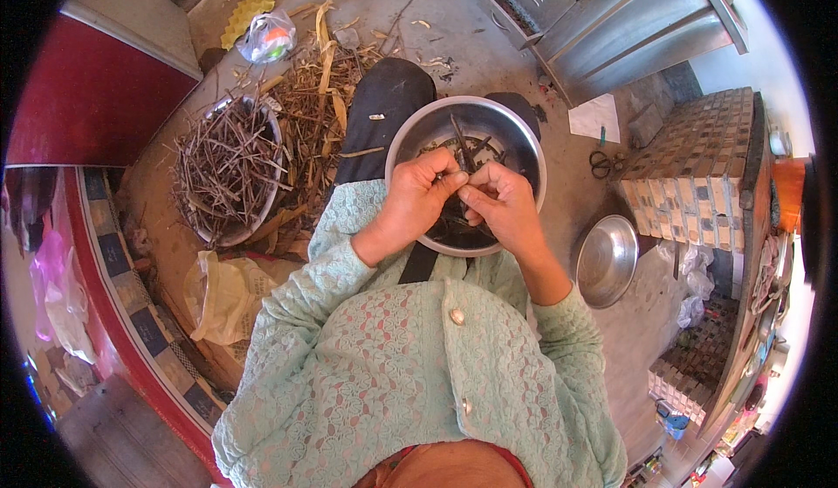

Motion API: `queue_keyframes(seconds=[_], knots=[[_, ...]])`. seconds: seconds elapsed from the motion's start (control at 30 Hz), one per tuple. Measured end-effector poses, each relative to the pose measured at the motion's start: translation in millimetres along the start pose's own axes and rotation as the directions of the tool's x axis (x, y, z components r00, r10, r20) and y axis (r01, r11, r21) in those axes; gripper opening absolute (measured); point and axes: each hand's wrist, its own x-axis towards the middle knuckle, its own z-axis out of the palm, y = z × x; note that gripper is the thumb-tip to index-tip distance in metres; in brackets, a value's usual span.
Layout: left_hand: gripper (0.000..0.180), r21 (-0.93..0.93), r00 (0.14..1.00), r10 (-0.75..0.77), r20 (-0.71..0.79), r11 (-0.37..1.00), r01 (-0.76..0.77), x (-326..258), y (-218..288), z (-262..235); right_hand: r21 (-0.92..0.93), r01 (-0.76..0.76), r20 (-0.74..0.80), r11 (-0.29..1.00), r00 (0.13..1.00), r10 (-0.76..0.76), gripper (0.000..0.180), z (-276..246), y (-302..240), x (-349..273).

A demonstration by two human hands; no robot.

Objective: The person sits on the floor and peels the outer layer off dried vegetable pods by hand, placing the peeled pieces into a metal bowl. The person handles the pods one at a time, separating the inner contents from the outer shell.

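Stems: one thin dark stem [460, 143] is pinched between both hands over a steel bowl [410, 134] held on the lap. Left hand [421, 193] is curled nearly closed, fingertips clamped on the lower end of the stem. Right hand [499, 202] is likewise curled, thumb and forefinger closed on the same piece, knuckles just beside those of the left; the two hands are touching at the fingertips. The stem's upper end is seen sticking up and away from the fingers, above the bowl's middle. More dark stem pieces [454, 230] are seen lying in the bowl bottom, partly hidden under the hands. Both forearms are covered by pale green lace sleeves [319, 265]; a dark trouser leg [384, 108] is seen under the bowl's left side. To the left, on the floor, a second basin [229, 169] is filled with a heap of bare brown twigs. Between that basin and the leg, dry husks and stalk litter [319, 78] are scattered across the concrete. A yellowish plastic bag [223, 296] is placed below the twig basin, near the left elbow. To the right, an empty steel bowl [607, 261] is set on the floor, well apart from the hands. Scissors [601, 163] and a sheet of white paper [595, 118] are seen beyond it, beside a tiled block [698, 161]. A steel cabinet [611, 17] is at the top right.
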Motion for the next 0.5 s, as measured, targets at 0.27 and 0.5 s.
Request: queue_keyframes(seconds=[0.27, 0.5], knots=[[0.011, -0.014, 0.999, 0.007, -0.042, 1.000, -0.008, -1.7, 2.5, 0.2, 0.010, 0.015, -0.027, 1.000, 1.000, -0.015, 0.012, 2.7, 1.7, 0.3], [0.010, 0.042, 0.996, 0.041, -0.079, 0.998, -0.038, -3.8, 0.6, 2.2, 0.028, 0.020, -0.040, 0.999, 0.999, -0.019, 0.011, 6.2, 1.4, 0.0]])
